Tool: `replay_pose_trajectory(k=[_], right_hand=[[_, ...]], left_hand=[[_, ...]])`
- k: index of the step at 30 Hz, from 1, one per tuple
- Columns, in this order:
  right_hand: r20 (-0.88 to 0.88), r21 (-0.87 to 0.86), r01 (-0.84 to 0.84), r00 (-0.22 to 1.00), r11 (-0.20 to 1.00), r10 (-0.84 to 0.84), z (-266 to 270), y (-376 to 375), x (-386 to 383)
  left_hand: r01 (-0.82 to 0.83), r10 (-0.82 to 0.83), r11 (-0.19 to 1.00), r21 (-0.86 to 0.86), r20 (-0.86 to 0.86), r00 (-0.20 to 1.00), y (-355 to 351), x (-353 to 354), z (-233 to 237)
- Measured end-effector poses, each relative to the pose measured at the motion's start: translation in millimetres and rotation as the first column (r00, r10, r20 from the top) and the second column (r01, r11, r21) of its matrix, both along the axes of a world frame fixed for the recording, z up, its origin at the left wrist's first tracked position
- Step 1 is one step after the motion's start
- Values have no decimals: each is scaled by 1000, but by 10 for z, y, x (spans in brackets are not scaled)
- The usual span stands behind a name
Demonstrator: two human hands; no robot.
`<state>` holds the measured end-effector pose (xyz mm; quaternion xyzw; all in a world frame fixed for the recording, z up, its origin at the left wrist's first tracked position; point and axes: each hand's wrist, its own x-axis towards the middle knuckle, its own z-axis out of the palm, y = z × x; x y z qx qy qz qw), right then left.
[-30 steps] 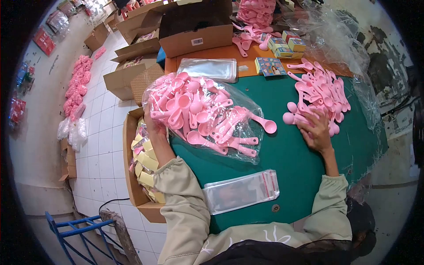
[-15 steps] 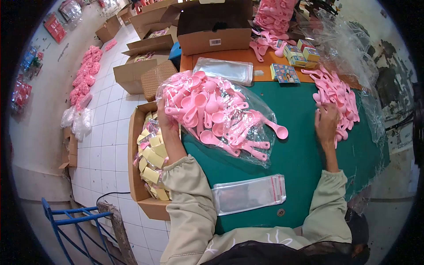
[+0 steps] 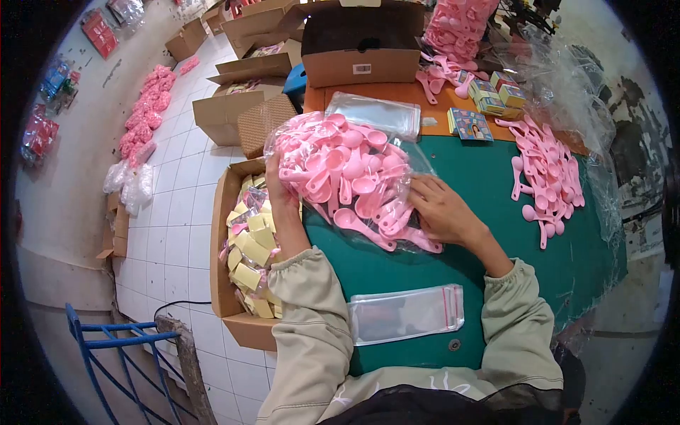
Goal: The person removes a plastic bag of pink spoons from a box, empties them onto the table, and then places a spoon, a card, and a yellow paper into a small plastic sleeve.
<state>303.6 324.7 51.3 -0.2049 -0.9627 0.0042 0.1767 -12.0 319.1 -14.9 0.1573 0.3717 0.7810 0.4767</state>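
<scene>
A clear plastic bag full of pink spoons (image 3: 347, 170) is held up above the green table. My left hand (image 3: 282, 202) grips its left side, the fingers partly hidden behind the plastic. At the bag's right edge, my right hand (image 3: 446, 212) is closed on the plastic. To the right lies a loose pile of pink spoons (image 3: 549, 170), apart from both hands. A stack of clear packets (image 3: 407, 315) rests on the table below the bag.
An open carton of yellow-carded packets (image 3: 219, 283) stands left of the table (image 3: 425, 276). Farther back are an open brown box (image 3: 361, 64), clear sleeves (image 3: 375, 113), small card boxes (image 3: 489, 95) and more spoons. A blue metal frame (image 3: 120, 328) stands lower left.
My right hand has moved left from the spoon pile to the bag's right edge and closed on it. The spoon that stuck out there no longer shows. The view has shifted slightly.
</scene>
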Motion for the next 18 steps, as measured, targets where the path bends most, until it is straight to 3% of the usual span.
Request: replay_pose_trajectory(k=[5,8,11,18], right_hand=[[119,84,62,990,995,-72,-47,15,9],[118,24,59,991,998,-62,-90,15,84],[66,73,50,996,996,-55,-52,8,118],[161,75,67,984,995,-79,-88,-35,99]], left_hand=[[-9,9,1000,-3,4,1000,0,-3,-18],[11,-11,1000,20,-2,1000,14,-19,-26],[31,-31,999,17,18,999,12,-37,-55],[39,-39,999,37,1,999,24,-38,-60]])
